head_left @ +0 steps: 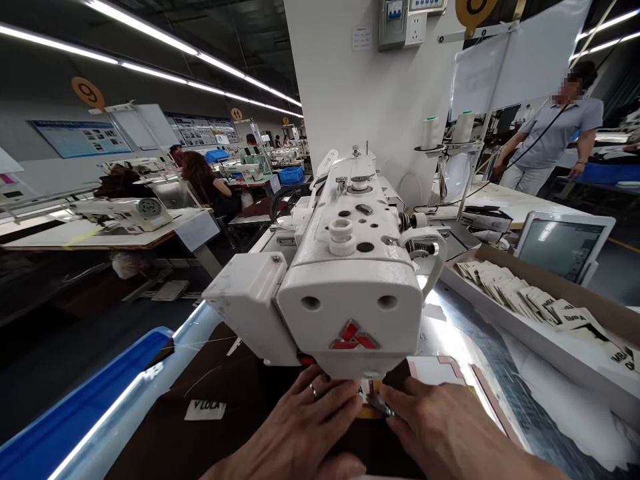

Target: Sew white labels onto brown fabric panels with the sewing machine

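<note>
Landmark: a white industrial sewing machine head [345, 293], seen from its end, with a red logo on the front.
Left hand: the left hand [300, 420] lies open and flat on the dark brown fabric [200, 443], just in front of the machine head. It has a metal ring [313, 391] on one finger and grips nothing that I can see.
Right hand: the right hand [450, 427] is beside the left hand, in front of the machine head, with fingers reaching to a small metal part [380, 404]. I cannot tell if it is gripping this part.
Hidden part: the machine head covers the needle area, and the hands cover most of the fabric there. A tan-edged piece [373, 390] shows between the hands, but it is hard to make out.
Fabric: it lies under and in front of the machine head, and a white label [205, 410] with dark print rests on it, left of the hands.
Right of machine: a long cardboard tray [550, 273] holds many printed labels [520, 297], and a tablet [560, 247] stands behind it.
Behind machine: two thread cones [440, 131] stand on a holder.
Other people: a co-worker [555, 140] stands far right of the machine head, and another [207, 183] sits at a machine to its left.
</note>
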`<state>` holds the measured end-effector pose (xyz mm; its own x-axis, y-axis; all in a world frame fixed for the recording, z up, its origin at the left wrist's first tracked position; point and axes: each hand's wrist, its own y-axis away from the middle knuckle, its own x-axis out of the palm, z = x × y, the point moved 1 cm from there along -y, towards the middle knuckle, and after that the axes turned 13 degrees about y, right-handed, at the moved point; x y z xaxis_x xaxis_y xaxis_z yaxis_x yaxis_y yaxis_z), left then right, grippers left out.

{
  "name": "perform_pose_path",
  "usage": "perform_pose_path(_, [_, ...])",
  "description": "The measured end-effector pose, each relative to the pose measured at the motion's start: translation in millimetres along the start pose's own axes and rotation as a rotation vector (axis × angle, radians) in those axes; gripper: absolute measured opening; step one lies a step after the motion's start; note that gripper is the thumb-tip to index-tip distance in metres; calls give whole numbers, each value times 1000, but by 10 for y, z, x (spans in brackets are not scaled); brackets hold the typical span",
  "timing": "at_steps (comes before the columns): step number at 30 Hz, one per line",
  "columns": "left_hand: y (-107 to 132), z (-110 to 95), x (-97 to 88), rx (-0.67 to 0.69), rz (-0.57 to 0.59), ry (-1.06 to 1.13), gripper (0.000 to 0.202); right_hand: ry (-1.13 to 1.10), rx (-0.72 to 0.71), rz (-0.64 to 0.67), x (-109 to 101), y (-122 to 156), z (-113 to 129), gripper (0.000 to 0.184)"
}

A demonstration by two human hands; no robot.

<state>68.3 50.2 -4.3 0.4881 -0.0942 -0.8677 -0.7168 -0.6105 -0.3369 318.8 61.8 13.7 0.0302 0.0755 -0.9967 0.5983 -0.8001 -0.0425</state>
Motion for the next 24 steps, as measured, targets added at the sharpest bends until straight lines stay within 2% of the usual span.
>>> perform_pose_path(3, [-56, 14, -70, -22, 71, 4, 66, 113, -28, -59, 75, 2, 22, 33])
perform_pose_path(6, [-87, 40, -141, -25, 165, 7, 73, 117, 7, -86, 98, 19, 11, 35])
perform_pose_path(11, [-100, 54, -225, -17, 197, 47, 82, -20, 73, 12, -14, 17, -56, 28])
perform_pose_path(16, [-62, 84, -161, -42, 221, 31, 84, -139, 128, 102, -133, -42, -137, 26])
perform_pose_path(24, [-17, 123, -60, 5, 223, -6, 88, -244, 123, 14, -115, -144, -192, 20])
